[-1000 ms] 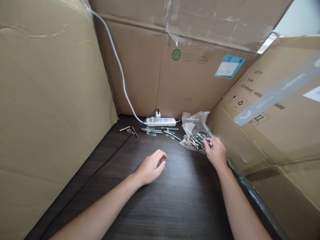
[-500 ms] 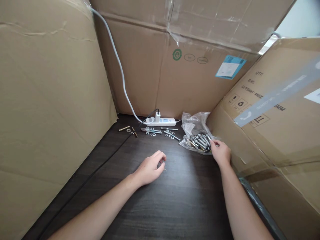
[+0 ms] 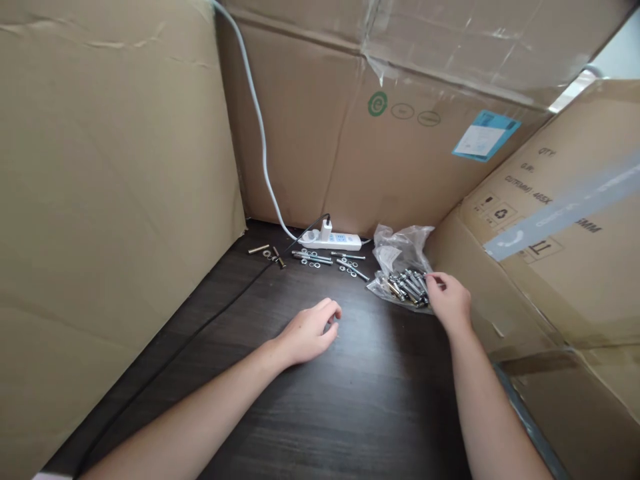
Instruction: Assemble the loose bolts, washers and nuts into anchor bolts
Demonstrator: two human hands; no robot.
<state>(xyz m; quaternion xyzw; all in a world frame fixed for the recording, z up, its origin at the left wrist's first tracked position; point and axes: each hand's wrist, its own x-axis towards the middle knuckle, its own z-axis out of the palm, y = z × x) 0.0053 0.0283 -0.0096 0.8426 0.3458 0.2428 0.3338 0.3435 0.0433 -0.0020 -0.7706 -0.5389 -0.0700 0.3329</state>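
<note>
On the dark table, my left hand (image 3: 313, 331) rests with loosely curled fingers, its thumb apart from them and nothing visible between. My right hand (image 3: 449, 300) is at the right edge of a clear plastic bag (image 3: 393, 240), thumb and fingers closed together. What they pinch, bag film or a bolt, is hidden. Inside the bag's mouth lies a heap of metal expansion bolts (image 3: 411, 287). Behind my left hand are sorted parts: brass-coloured sleeves (image 3: 259, 249), long silver bolts (image 3: 313, 258) with washers (image 3: 314, 265), and another long bolt (image 3: 353, 269) nearer the bag.
A white power strip (image 3: 335, 241) with a plugged-in charger stands against the back carton (image 3: 290, 133). Its black cable (image 3: 200, 327) runs across the table's left side. Large cartons wall in the left (image 3: 125, 167) and right (image 3: 505, 293).
The whole view has shifted slightly, so the scene sits further right. My left hand stays in nearly the same place on the table, and my right hand remains at the bag's edge.
</note>
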